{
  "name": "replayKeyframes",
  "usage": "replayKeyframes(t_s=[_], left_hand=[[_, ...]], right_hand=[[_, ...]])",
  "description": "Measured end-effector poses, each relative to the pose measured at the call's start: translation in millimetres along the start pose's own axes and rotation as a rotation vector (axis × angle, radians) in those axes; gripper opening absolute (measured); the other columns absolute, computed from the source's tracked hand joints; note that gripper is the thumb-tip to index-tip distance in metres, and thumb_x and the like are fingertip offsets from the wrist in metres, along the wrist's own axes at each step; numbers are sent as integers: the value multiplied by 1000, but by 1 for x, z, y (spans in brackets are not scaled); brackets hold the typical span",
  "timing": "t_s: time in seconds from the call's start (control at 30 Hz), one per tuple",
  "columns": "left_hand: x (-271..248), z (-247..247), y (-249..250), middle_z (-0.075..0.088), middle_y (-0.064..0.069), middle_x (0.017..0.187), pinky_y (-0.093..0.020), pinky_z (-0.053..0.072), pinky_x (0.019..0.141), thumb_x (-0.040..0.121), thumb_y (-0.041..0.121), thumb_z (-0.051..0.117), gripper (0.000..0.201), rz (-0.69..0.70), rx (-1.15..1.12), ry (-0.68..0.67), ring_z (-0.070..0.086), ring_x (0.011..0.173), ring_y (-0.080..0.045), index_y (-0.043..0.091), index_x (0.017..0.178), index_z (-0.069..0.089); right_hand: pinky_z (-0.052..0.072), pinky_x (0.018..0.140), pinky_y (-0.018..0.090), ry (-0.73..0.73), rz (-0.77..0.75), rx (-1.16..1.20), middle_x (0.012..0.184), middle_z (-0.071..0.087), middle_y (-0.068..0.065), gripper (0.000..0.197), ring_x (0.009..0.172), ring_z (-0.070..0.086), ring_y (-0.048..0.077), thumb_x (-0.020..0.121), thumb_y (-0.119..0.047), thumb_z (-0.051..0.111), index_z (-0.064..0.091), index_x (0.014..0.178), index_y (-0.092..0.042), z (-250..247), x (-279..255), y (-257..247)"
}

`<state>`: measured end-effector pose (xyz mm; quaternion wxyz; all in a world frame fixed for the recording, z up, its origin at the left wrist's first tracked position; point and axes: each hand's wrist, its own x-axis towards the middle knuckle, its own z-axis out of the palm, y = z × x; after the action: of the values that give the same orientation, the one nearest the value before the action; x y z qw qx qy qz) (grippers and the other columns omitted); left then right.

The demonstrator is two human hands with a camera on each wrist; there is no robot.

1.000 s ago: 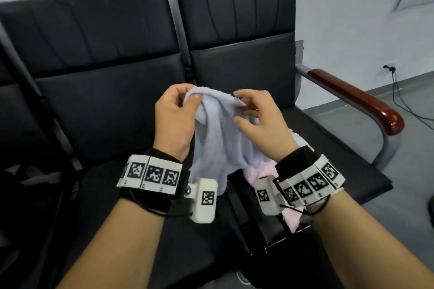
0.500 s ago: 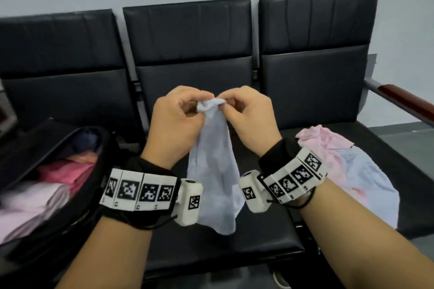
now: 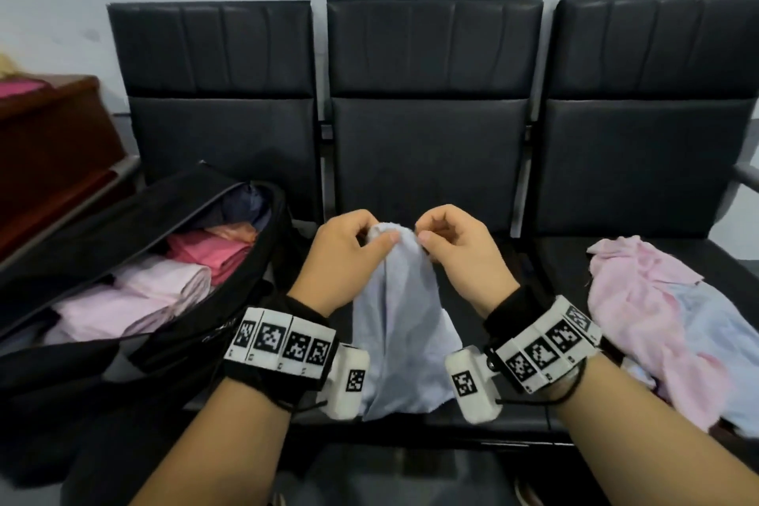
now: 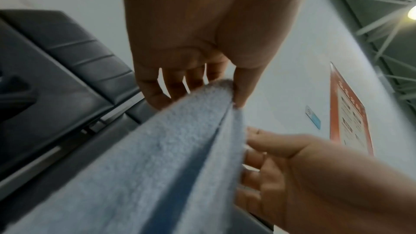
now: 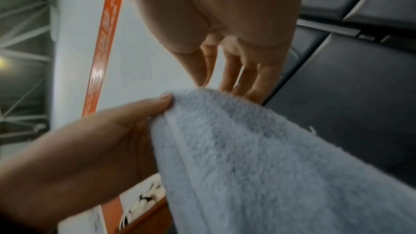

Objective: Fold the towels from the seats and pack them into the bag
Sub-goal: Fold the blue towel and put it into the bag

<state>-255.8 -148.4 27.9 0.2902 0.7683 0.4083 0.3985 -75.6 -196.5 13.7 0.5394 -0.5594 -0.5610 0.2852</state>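
Both hands hold a light blue towel [image 3: 404,325] up in front of the middle seat [image 3: 431,160]. My left hand [image 3: 380,237] pinches its top edge between thumb and fingers; the left wrist view shows that pinch [image 4: 227,89] on the towel [image 4: 157,166]. My right hand [image 3: 423,236] pinches the same edge just to the right, its fingertips [image 5: 226,87] meeting the towel [image 5: 258,157]. The towel hangs down bunched between my wrists. The black bag [image 3: 135,214] lies open on the left seat, with folded pink towels [image 3: 164,283] inside. A loose pile of pink and blue towels [image 3: 657,320] lies on the right seat.
A row of three black padded seats stands against a grey wall. At the far left stands a dark red wooden cabinet [image 3: 49,144]. A metal armrest [image 3: 745,181] shows at the right edge. An orange notice board [image 5: 103,42] hangs on the wall.
The view has swung left from the right seat to the middle seat, bringing the open bag into sight. Both hands carried the blue towel along and now hold its top edge slightly further apart.
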Motion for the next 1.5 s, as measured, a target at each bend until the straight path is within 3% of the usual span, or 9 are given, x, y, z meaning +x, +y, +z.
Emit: replayKeyframes(t_s=[0.17,0.27,0.43,0.53,0.67,0.9,1.03,1.2,1.5], left_hand=[[-11,7,-10,64,-8,72,-28,49,63,92,30,68,33,-148,-133,-8,55,64,-7,6,73,56],[-14,10,-5,69,-5,76,-22,50,60,93,27,69,22,-135,-193,-93,62,67,-6,10,80,65],[-18,2,5,71,-9,81,-24,54,67,92,20,71,13,-47,-223,-193,67,73,-13,11,84,66],[-21,-4,7,73,-7,88,-33,57,77,93,17,69,7,3,-222,-283,70,85,-23,11,91,68],[-24,-2,8,73,-3,90,-31,58,79,94,16,67,7,31,-237,-259,70,87,-18,11,97,71],[-25,12,-3,63,-7,77,-28,50,63,90,9,69,10,43,-251,-171,54,65,-19,19,91,68],[-26,19,-24,62,-6,71,-28,45,52,89,1,62,15,-74,-190,-266,52,53,-15,15,85,62],[-32,31,-46,48,-5,58,-29,37,53,80,0,59,16,-96,12,-238,40,54,-9,2,67,51],[-45,48,-84,51,-6,67,-31,40,57,75,7,65,20,-173,140,-305,45,59,-14,0,64,50]], right_hand=[[51,69,19,-87,-86,-61,90,66,-8,29,81,64,6,83,-19,70,62,105,-36,26,-27,8],[58,73,32,-145,-114,-56,95,67,-5,31,86,66,15,83,-31,75,59,109,-37,32,-35,8],[60,76,43,-137,-110,-13,89,70,3,36,84,70,21,86,-16,75,58,111,-36,24,-36,9],[58,70,32,-108,-113,-19,78,65,6,35,75,65,24,91,-12,65,59,116,-35,18,-33,10],[50,62,22,-91,-147,-101,78,64,1,16,69,59,17,92,-14,60,68,94,-28,16,-32,4],[52,60,37,-28,-96,-59,81,63,9,12,75,59,31,92,-16,57,61,82,-20,6,-29,-3],[50,66,32,119,-98,18,87,64,8,11,76,58,21,96,-16,54,61,87,-16,-9,-18,-11],[52,67,39,180,-82,131,93,65,16,10,79,61,22,97,-20,55,61,92,-13,-21,-10,-21],[52,69,38,272,-86,258,92,66,4,12,84,63,20,99,-17,51,61,94,-18,-34,-5,-27]])
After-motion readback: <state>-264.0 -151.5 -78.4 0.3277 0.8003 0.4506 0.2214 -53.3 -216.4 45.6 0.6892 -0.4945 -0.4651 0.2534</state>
